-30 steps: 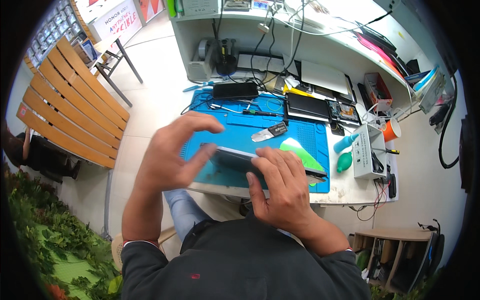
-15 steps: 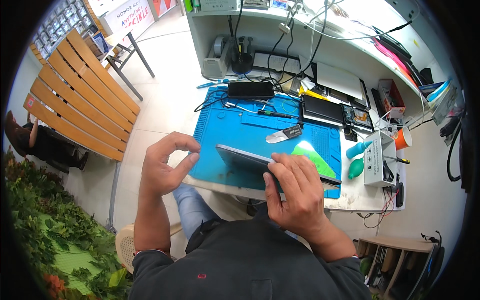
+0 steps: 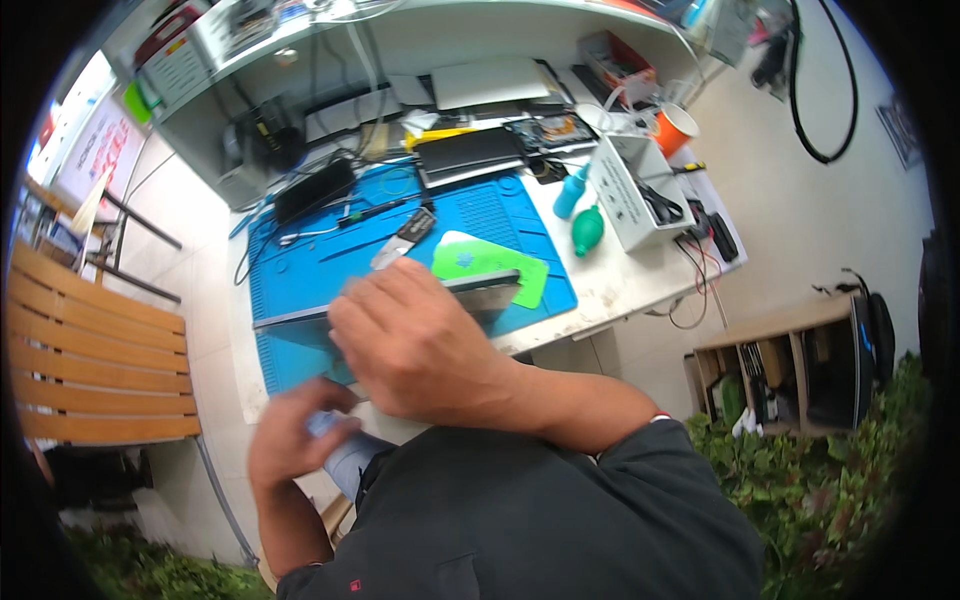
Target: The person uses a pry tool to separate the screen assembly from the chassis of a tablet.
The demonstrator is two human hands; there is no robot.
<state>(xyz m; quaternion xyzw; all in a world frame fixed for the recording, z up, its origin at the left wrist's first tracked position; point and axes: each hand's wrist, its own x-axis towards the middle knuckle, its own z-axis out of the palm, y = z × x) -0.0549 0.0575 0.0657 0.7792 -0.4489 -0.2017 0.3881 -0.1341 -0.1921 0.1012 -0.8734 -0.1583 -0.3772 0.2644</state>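
A thin dark slab that looks like a tablet [image 3: 480, 288] stands tilted on its long edge at the front of the blue work mat [image 3: 535, 228]. My right hand [image 3: 415, 340], slightly blurred, closes around its upper edge near the middle and covers part of it. Below the slab's left end is my left hand [image 3: 295, 435], apart from it, with thumb and fingers spread and nothing between them. A bright green card-like sheet [image 3: 535, 270] lies behind the slab's right end. Farther back on the mat rests a small blade-like tool with a black label [image 3: 405, 238].
A black phone [image 3: 314, 192] and a screwdriver [image 3: 378, 212] lie on the mat. Behind it are a larger dark panel [image 3: 468, 152] and an opened device [image 3: 552, 132]. To the right stand a green blower bulb [image 3: 588, 232], a blue bottle [image 3: 570, 192], a white box [image 3: 635, 200] and an orange cup [image 3: 676, 126].
The view has swung right, so the bench appears farther left. My right hand has moved from the slab's right part toward its middle. My left hand has dropped lower, nearer my body.
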